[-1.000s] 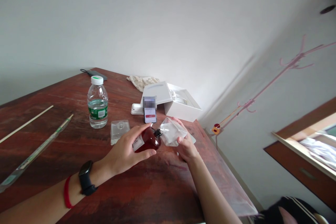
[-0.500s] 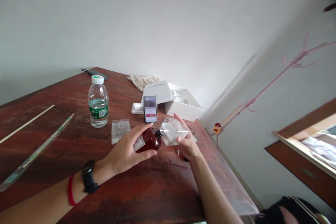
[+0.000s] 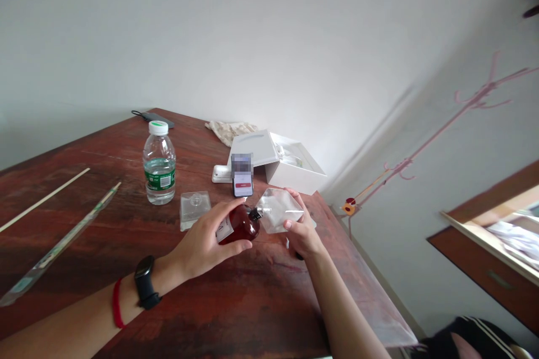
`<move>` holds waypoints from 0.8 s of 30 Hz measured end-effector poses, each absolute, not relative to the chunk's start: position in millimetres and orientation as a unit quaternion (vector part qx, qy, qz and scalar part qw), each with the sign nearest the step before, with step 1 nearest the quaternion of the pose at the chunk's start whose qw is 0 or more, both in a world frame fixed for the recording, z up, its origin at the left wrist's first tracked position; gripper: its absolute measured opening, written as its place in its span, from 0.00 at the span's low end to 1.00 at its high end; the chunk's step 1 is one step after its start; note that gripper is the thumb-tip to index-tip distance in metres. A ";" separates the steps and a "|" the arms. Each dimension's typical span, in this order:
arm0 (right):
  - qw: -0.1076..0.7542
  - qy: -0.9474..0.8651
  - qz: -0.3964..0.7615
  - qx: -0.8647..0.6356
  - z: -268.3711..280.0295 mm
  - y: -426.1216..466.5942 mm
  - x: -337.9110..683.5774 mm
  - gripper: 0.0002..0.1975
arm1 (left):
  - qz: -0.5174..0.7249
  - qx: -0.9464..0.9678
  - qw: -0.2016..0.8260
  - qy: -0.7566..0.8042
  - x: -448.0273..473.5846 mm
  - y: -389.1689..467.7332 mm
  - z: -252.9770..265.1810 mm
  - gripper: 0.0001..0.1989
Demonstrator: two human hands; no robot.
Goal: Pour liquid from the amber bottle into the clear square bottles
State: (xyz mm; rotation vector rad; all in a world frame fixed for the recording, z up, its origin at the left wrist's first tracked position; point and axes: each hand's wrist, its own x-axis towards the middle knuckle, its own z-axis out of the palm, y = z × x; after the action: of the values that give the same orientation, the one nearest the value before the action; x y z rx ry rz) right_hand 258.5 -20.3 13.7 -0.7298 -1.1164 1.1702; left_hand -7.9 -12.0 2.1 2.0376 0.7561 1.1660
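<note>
Two hands meet over the table (image 3: 252, 297), and here's the left hand (image 3: 209, 238) curled wide round a dark-red bottle (image 3: 245, 225), tipped over, while the right hand (image 3: 304, 235) grips a clear container (image 3: 274, 217)! Black neck meets clear neck between them, though whether one sits inside the other I can't tell. Just behind is the lit phone (image 3: 243, 186), with the water bottle (image 3: 159, 174) upright farther left.
</note>
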 end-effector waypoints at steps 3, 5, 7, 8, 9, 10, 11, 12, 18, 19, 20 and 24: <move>0.631 -0.490 0.507 -0.323 12.9 -19.2 258.8 0.38 | 0.445 0.780 0.332 0.289 -7.4 -10.7 1.2 0.37; 0.629 -0.494 0.501 -0.330 12.4 -18.9 259.1 0.38 | 0.443 0.781 0.332 0.288 -7.1 -9.6 0.7 0.38; 0.629 -0.498 0.494 -0.334 11.9 -19.1 259.3 0.39 | 0.443 0.781 0.333 0.288 -7.1 -9.0 0.6 0.38; 0.630 -0.499 0.491 -0.336 11.7 -19.3 259.3 0.39 | 0.443 0.781 0.333 0.288 -7.2 -9.1 0.7 0.38; 0.631 -0.499 0.489 -0.337 11.6 -19.7 259.4 0.38 | 0.443 0.781 0.335 0.287 -7.3 -9.3 0.9 0.38; 0.631 -0.499 0.489 -0.338 11.6 -20.1 259.5 0.38 | 0.443 0.780 0.336 0.286 -7.4 -9.7 1.1 0.38; 0.630 -0.498 0.490 -0.338 11.6 -20.4 259.5 0.38 | 0.443 0.780 0.337 0.285 -7.5 -10.0 1.3 0.38; 0.630 -0.497 0.491 -0.339 11.8 -20.8 259.6 0.38 | 0.443 0.780 0.338 0.285 -7.6 -10.4 1.4 0.38; 0.637 -0.489 0.493 -0.335 12.9 -21.3 258.8 0.39 | 0.441 0.781 0.337 0.287 -8.2 -10.2 0.1 0.38; 0.638 -0.487 0.494 -0.334 13.1 -21.4 258.4 0.39 | 0.441 0.781 0.337 0.287 -8.4 -10.0 -0.1 0.38; 0.640 -0.486 0.493 -0.334 13.3 -21.5 257.8 0.39 | 0.440 0.781 0.337 0.287 -8.6 -9.9 -0.1 0.38; 0.644 -0.482 0.488 -0.339 14.7 -22.3 255.3 0.39 | 0.438 0.783 0.337 0.285 -8.9 -10.6 1.1 0.37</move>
State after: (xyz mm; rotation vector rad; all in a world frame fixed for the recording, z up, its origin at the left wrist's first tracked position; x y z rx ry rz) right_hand 255.3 -22.3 14.7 -0.7716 -1.0970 1.1101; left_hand -8.9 -10.6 1.1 2.0413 0.7440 1.1403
